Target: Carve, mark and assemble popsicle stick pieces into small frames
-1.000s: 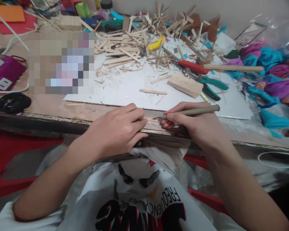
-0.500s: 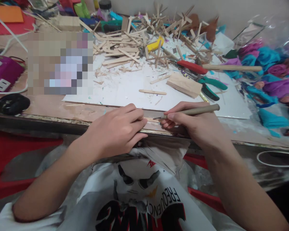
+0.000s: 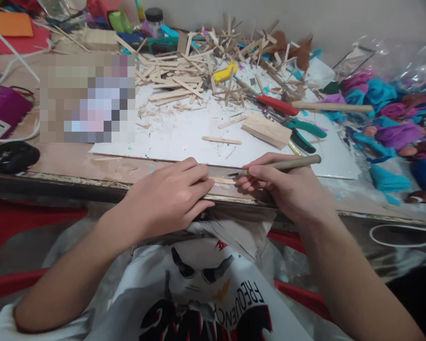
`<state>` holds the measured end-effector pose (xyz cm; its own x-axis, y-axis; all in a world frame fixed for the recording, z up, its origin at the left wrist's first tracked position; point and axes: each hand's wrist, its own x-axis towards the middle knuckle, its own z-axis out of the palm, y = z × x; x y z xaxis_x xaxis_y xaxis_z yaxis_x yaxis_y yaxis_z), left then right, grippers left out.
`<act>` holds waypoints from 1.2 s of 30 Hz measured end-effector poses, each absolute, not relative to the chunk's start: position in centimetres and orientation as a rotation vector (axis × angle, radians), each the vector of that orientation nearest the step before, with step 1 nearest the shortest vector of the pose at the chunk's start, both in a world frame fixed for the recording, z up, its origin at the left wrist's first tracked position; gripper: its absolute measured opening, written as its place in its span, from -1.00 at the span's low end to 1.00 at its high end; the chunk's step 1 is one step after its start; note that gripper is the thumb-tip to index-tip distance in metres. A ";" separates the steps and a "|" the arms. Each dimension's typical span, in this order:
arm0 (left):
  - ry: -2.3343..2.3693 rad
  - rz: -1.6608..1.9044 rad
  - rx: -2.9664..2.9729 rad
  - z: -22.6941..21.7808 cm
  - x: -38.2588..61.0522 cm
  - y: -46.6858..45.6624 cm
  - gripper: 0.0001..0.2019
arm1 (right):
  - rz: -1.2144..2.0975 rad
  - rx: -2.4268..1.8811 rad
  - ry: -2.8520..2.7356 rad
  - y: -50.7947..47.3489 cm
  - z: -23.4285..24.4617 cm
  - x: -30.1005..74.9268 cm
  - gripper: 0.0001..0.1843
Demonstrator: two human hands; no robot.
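Note:
A wooden popsicle stick [image 3: 223, 180] lies along the table's front edge, with small marks on its face. My left hand [image 3: 172, 196] is closed over its left end, fingers bent and pressing it down; that end is hidden. In my right hand [image 3: 296, 192] is a craft knife [image 3: 298, 162] with a grey-green handle, gripped like a pen. Its thin dark blade points left, just above the stick. The lower fingers of my right hand rest by the stick's right end.
Behind my hands lies a white board [image 3: 170, 147] with a loose stick [image 3: 221, 140], a wooden block [image 3: 266, 130], green-handled pliers [image 3: 308, 129], a red-handled tool [image 3: 277, 105] and a pile of sticks [image 3: 177, 71]. A black mouse [image 3: 12, 157] sits left; coloured cloth-like pieces [image 3: 399, 135] lie right.
The knife's blade has lifted slightly off the popsicle stick, showing more of its face. My left hand keeps its hold. The whole view has shifted a little.

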<state>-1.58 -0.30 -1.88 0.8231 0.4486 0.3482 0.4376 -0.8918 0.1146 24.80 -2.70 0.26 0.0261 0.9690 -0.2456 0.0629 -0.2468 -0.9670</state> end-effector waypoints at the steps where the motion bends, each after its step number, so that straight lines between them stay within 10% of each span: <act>1: 0.722 0.580 2.975 -1.9 -1.6 -0.3 -0.71 | 1.331 -1.475 -1.128 -2.7 0.3 24.7 -0.85; 36: 0.689 0.556 3.008 -2.0 -1.6 -0.4 -0.73 | 0.934 -1.528 -1.355 -3.7 0.6 23.7 -0.80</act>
